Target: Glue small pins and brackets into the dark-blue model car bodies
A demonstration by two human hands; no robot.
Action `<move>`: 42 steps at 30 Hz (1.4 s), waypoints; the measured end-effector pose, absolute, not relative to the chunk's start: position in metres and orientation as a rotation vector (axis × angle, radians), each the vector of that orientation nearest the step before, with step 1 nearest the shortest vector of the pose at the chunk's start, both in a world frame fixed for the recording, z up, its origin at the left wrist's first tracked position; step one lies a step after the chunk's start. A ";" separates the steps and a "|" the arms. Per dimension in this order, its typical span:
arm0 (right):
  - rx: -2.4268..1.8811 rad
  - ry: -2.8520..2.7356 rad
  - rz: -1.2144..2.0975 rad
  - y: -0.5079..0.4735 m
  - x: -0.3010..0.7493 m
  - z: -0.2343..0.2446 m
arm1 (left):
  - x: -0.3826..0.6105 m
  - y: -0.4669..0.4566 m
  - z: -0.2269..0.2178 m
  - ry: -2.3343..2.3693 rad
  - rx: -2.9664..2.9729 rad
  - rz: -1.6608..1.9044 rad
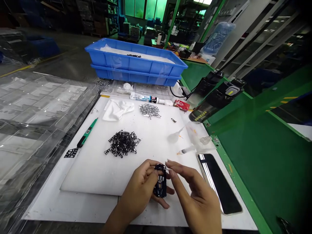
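My left hand [141,188] is closed round a small dark blue toy car body [161,187], held upright above the near edge of the white foam mat [97,169]. My right hand [192,188] pinches a thin white stick [168,168] whose tip touches the top of the car body. A pile of small black frame parts [123,143] lies on the mat just beyond my hands. A pile of small silver parts [149,110] lies farther back.
Two stacked blue trays [136,61] stand at the back. Before them lie a glue tube [143,97], a white cloth [117,109] and a red packet [181,104]. A green knife [86,134] is left, a phone [220,183] right, clear plastic sheeting [31,113] far left.
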State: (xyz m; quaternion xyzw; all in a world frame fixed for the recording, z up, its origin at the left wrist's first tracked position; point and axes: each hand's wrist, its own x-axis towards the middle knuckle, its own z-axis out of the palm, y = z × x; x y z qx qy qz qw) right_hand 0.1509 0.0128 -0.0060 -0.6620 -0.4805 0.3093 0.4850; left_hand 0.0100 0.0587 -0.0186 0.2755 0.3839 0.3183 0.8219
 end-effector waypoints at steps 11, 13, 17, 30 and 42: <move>-1.588 -0.913 1.043 0.019 0.131 -0.018 | 0.016 0.043 -0.020 1.020 0.795 0.743; -1.590 -0.845 1.149 0.016 0.128 -0.017 | 0.018 0.039 -0.021 1.089 0.854 0.767; -1.649 -0.986 0.965 0.007 0.140 -0.020 | 0.021 0.038 -0.018 1.108 0.804 0.778; -2.232 -1.592 -0.255 -0.002 0.242 -0.059 | 0.024 0.053 -0.009 1.082 0.634 0.785; -1.756 -1.263 0.500 0.056 0.224 -0.002 | 0.021 0.052 -0.008 1.084 0.658 0.801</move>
